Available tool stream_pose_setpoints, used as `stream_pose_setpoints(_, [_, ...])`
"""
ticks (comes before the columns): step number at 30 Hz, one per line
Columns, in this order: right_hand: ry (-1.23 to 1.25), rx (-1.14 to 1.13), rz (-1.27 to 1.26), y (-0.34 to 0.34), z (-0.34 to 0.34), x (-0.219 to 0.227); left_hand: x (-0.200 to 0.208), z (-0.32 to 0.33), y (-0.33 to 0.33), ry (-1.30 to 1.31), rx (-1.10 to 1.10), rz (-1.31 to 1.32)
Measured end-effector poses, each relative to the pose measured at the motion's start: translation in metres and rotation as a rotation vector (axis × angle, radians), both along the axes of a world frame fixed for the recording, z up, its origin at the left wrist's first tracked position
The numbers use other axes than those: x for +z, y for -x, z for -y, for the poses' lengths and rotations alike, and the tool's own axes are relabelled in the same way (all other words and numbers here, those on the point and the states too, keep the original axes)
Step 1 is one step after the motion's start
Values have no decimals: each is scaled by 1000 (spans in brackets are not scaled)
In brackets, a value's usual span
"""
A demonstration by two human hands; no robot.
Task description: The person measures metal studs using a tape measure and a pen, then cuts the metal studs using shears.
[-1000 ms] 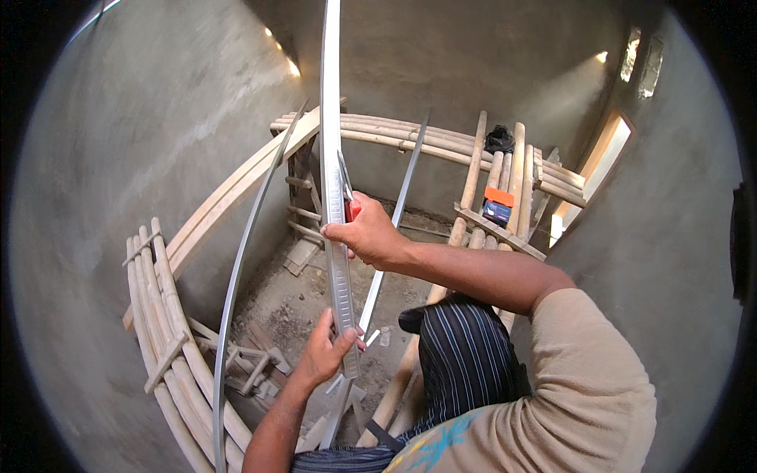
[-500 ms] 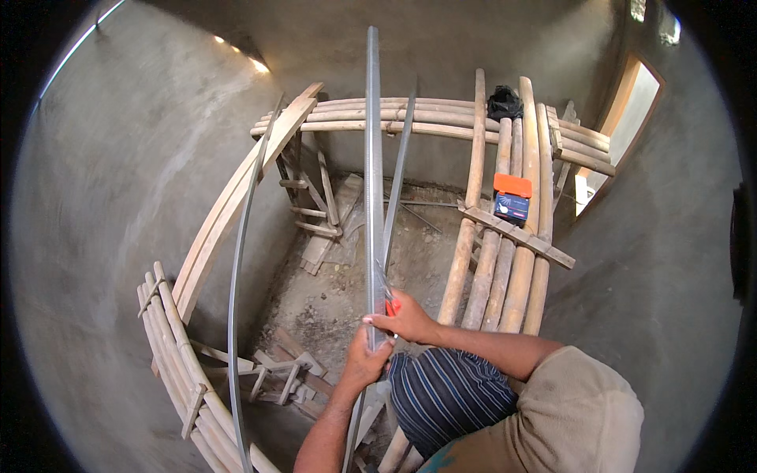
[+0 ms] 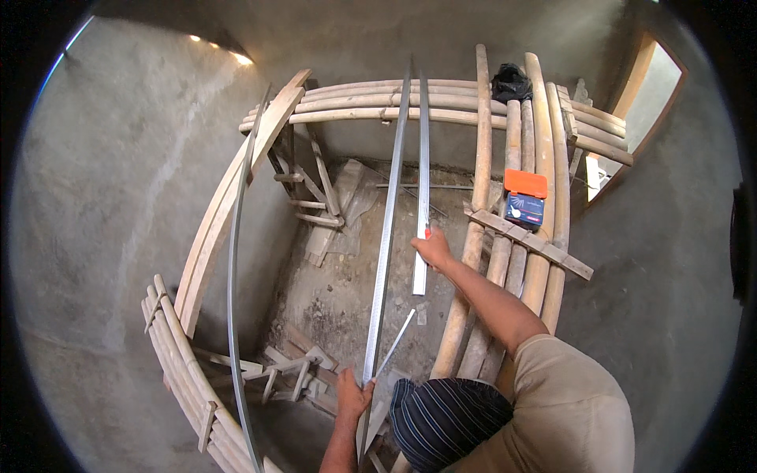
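My left hand point(image 3: 352, 394) is closed around the lower end of a long grey metal strip point(image 3: 385, 236) that slants up toward the far bamboo poles. My right hand point(image 3: 432, 249), arm stretched forward, grips a second, shorter metal channel point(image 3: 423, 158) just above its lower end; something small and red shows at the fingers. The two strips run nearly side by side, close together at the top. A thin short metal piece point(image 3: 396, 341) lies slanted between my hands.
Bamboo scaffold poles point(image 3: 505, 276) run forward on the right, with an orange-and-blue box point(image 3: 524, 199) and a black bag point(image 3: 512, 82) on them. More poles point(image 3: 371, 102) cross at the back and curve along the left point(image 3: 206, 244). A thin metal strip point(image 3: 233, 315) leans there. Rubble floor point(image 3: 339, 292) lies far below, between grey plastered walls.
Both hands were together on one upright strip. Now my right hand has reached forward onto the shorter channel, my left stays low on the long strip, and the view has tipped downward.
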State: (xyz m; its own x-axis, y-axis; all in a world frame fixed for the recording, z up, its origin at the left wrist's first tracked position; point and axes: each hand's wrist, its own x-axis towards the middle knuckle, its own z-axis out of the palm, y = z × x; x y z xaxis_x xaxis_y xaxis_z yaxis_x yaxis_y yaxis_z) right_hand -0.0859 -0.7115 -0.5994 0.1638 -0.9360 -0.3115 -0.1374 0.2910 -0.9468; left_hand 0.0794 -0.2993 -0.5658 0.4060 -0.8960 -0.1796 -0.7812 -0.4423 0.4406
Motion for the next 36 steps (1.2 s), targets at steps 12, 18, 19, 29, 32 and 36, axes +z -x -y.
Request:
stream_pose_setpoints(12, [-5,44,-160,-11,41,-46,63,-48,-74,-446,81,-99])
stream_pose_setpoints(18, [94,-11,-19,1,52,-31,162,-110,-187,-473,344,81])
stream_pose_setpoints(19, [122,-18,-19,3,59,-32,172,-115,-196,-424,391,95])
stream_pose_setpoints(29, [340,-55,-214,4,93,3,67,-209,-177,163,1069,-340])
stream_pose_setpoints(32, [323,-19,-229,-5,71,31,29,-241,-176,-145,859,-109])
stream_pose_setpoints(36, [249,37,-269,9,42,84,26,-216,-178,-142,703,-44])
